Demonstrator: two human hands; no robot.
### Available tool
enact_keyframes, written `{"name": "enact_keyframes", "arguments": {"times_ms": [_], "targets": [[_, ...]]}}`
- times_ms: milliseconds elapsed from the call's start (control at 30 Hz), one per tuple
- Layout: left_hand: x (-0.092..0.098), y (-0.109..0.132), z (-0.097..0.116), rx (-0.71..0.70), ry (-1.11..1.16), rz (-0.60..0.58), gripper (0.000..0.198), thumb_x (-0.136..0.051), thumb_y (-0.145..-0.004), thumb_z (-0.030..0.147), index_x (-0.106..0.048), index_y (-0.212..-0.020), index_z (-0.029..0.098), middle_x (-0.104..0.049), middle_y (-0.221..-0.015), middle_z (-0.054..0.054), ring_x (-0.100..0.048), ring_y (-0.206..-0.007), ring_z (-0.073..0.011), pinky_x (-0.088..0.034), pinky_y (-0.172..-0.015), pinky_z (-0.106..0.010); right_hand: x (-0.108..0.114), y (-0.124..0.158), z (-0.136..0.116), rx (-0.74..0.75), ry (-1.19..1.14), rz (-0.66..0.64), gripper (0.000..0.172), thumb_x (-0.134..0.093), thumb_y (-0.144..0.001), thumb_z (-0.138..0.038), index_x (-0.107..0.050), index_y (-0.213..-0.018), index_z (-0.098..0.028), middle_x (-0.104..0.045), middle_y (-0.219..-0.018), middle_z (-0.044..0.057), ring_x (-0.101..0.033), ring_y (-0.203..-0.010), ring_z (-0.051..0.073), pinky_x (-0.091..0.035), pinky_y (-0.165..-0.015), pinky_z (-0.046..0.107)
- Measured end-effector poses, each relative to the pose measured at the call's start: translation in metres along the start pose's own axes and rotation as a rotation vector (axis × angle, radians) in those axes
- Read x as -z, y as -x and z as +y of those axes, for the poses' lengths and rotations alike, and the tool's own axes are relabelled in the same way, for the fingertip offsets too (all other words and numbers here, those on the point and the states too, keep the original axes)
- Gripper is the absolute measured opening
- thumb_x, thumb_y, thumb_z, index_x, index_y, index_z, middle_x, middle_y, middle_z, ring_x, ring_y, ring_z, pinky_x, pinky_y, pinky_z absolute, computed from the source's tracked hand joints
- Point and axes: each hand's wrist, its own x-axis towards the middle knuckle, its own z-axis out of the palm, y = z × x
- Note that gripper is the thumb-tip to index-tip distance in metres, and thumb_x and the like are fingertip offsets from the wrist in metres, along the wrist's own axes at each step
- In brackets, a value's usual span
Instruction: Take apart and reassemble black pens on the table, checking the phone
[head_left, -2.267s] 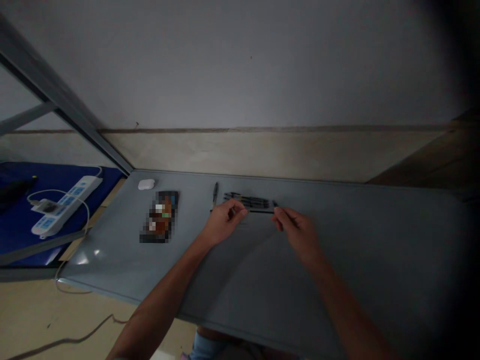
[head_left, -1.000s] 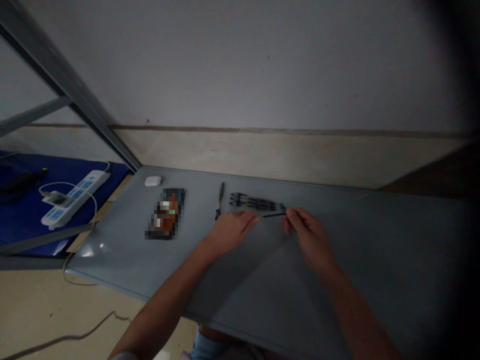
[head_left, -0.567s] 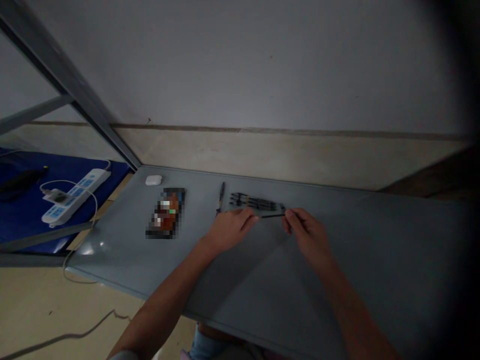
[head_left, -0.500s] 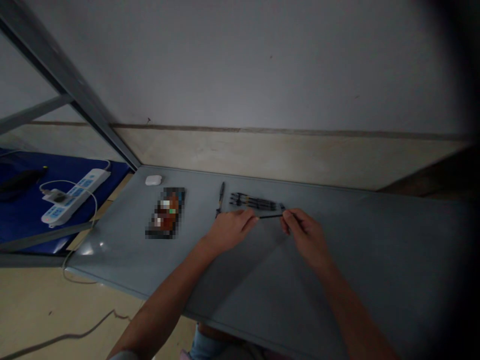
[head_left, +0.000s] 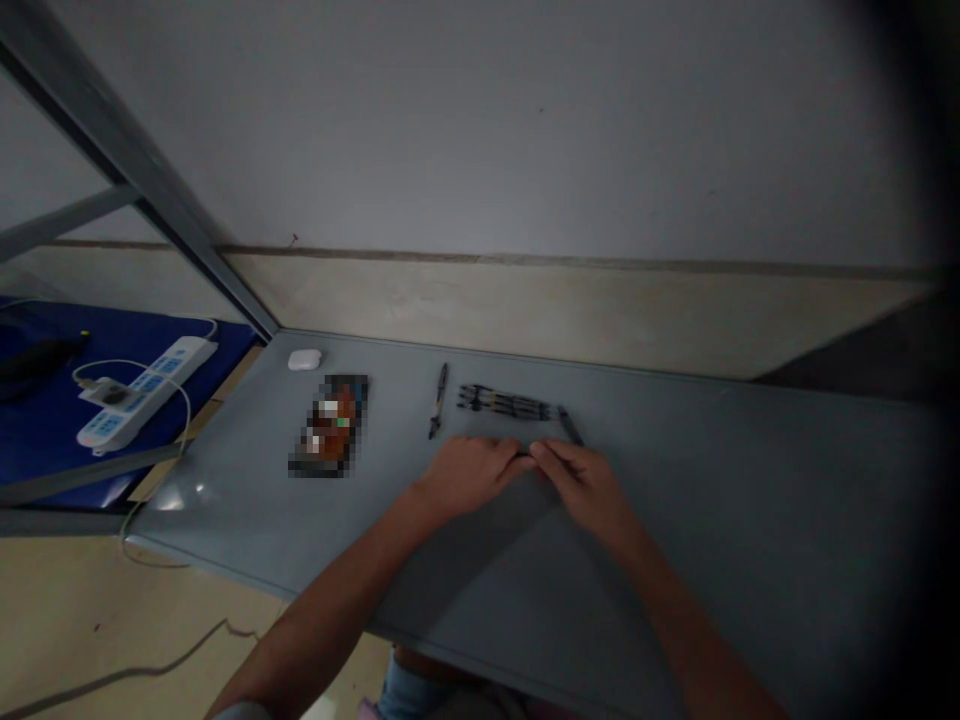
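Observation:
My left hand (head_left: 474,472) and my right hand (head_left: 583,482) meet above the grey table, fingertips nearly touching. Both are closed on a slim black pen (head_left: 525,453), of which only a short dark bit shows between the fingers; the rest is hidden. Just beyond my right hand lies a dark pen piece (head_left: 570,425), set at a slant. Several black pens (head_left: 504,402) rest side by side in a row behind my hands. Apart from them, to the left, a single pen (head_left: 439,400) points toward the wall.
On the grey table (head_left: 675,560) to the left are a pixelated, phone-like object (head_left: 330,427) and a small white case (head_left: 304,359). A white power strip (head_left: 146,395) with a plugged charger and cable sits on a blue surface beyond a metal frame (head_left: 176,250). A wall closes the back.
My right hand has moved left and slightly nearer, closing the gap to my left hand. The thin black rod visible between them is now mostly covered. The slanted pen piece shows more.

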Motion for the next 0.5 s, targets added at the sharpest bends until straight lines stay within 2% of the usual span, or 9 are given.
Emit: {"name": "enact_keyframes", "arguments": {"times_ms": [133,333,400,500], "targets": [[0.003,0.001,0.000,0.030,-0.021,0.018,0.057,-0.021,-0.098,0.057,-0.064,-0.093,0.019,-0.072,-0.088,-0.008,-0.069,-0.080,-0.0211,-0.047,-0.067,-0.029,-0.004,0.002,-0.003,0.008,-0.022,0.004,0.052,-0.034,-0.096,-0.055,-0.050,-0.059,-0.022,-0.052,-0.057,0.001,-0.051,-0.055,0.017,-0.038,-0.053,0.029],[0.003,0.001,0.000,0.092,-0.037,0.060,0.057,-0.021,-0.099,0.054,-0.066,-0.093,0.021,-0.073,-0.083,-0.006,-0.068,-0.075,-0.0192,-0.043,-0.062,-0.027,-0.005,0.004,-0.007,0.072,-0.077,-0.027,0.054,-0.024,-0.100,-0.049,-0.056,-0.065,-0.023,-0.058,-0.063,0.004,-0.058,-0.063,0.020,-0.045,-0.062,0.032],[0.003,0.001,0.000,0.110,-0.035,0.069,0.059,-0.020,-0.099,0.055,-0.067,-0.088,0.021,-0.073,-0.080,-0.006,-0.068,-0.072,-0.0188,-0.042,-0.061,-0.027,-0.001,0.003,-0.004,0.069,-0.020,0.071,0.053,-0.023,-0.101,-0.048,-0.060,-0.072,-0.023,-0.061,-0.066,0.005,-0.059,-0.065,0.021,-0.046,-0.064,0.034],[0.004,0.001,0.000,0.137,-0.035,0.082,0.063,-0.019,-0.098,0.058,-0.067,-0.081,0.020,-0.072,-0.077,-0.006,-0.067,-0.069,-0.0188,-0.040,-0.059,-0.027,0.009,-0.002,0.007,0.080,0.262,0.352,0.042,-0.036,-0.098,-0.048,-0.063,-0.082,-0.021,-0.064,-0.074,0.007,-0.060,-0.074,0.024,-0.047,-0.074,0.037]]}}
